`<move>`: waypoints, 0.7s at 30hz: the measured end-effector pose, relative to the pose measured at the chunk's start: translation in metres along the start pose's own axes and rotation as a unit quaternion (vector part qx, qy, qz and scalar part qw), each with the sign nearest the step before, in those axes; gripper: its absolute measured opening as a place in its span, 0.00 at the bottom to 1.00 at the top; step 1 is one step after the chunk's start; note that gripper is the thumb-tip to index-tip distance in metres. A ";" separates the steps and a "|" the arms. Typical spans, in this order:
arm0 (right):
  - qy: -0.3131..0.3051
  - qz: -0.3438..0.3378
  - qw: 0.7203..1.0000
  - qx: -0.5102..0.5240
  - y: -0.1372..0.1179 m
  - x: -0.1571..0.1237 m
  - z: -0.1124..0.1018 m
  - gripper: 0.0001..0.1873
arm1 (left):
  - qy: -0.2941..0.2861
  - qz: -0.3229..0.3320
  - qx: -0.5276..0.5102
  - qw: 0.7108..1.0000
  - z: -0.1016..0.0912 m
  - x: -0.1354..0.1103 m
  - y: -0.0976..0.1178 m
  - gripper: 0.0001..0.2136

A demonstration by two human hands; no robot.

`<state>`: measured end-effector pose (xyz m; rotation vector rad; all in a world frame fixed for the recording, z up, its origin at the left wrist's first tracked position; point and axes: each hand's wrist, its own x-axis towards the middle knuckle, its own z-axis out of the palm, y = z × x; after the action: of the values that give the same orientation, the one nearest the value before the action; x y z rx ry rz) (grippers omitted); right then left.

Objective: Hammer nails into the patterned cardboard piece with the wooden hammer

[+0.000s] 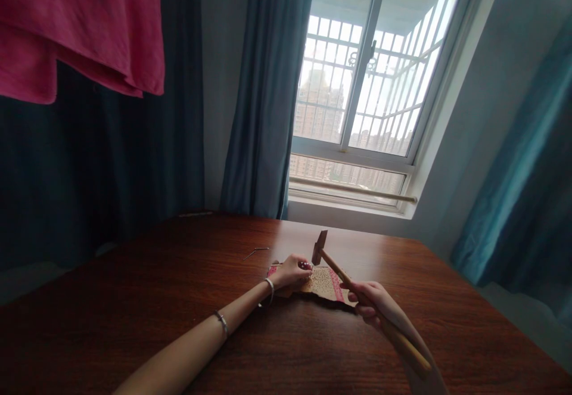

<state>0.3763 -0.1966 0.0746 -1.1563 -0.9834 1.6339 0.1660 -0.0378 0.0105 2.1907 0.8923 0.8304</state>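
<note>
My right hand [370,301] is wrapped round the wooden handle of a hammer [343,276]. Its head is raised just to the right of my left hand [292,270] and slightly above it. The fingers of that left hand are pinched together at the upper edge of a flat tan piece [322,283], covered in small dark dots and crossed by pink bands. What the pinch holds is too small to make out. The piece lies on the table with a ragged near edge, its left part partly hidden under my left hand and wrist.
Thin metal pins or nails [256,251] lie on the brown wooden table [187,299], beyond my left hand. Behind the table are blue curtains [263,97] and a barred window [357,85]. A pink cloth [102,25] hangs at upper left.
</note>
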 end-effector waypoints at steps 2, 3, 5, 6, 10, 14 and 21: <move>0.002 0.003 1.000 -0.003 0.000 0.000 -0.001 0.19 | 0.005 0.000 -0.001 1.000 0.001 0.000 -0.001 0.09; 0.002 0.005 1.000 -0.005 0.000 0.001 -0.001 0.19 | 0.006 -0.002 -0.001 1.000 0.001 0.001 -0.002 0.09; -0.003 0.006 1.000 -0.006 0.000 0.001 -0.001 0.20 | 0.006 -0.005 -0.002 1.000 0.002 0.001 -0.003 0.09; -0.007 0.005 1.000 -0.005 0.000 0.001 -0.001 0.20 | 0.003 -0.004 -0.004 1.000 0.002 0.001 -0.004 0.09; -0.009 0.010 1.000 -0.011 0.000 0.001 -0.002 0.21 | 0.001 -0.002 -0.014 1.000 0.004 0.002 -0.006 0.08; -0.005 0.012 1.000 -0.010 0.001 0.003 -0.004 0.20 | 0.003 -0.001 -0.021 1.000 0.003 0.002 -0.006 0.08; -0.011 0.008 1.000 0.012 0.000 0.001 -0.002 0.20 | 0.000 -0.008 -0.020 1.000 0.001 0.000 0.000 0.08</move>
<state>0.3783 -0.1953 0.0736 -1.1353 -0.9690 1.6707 0.1666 -0.0380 0.0104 2.1470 0.8854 0.8327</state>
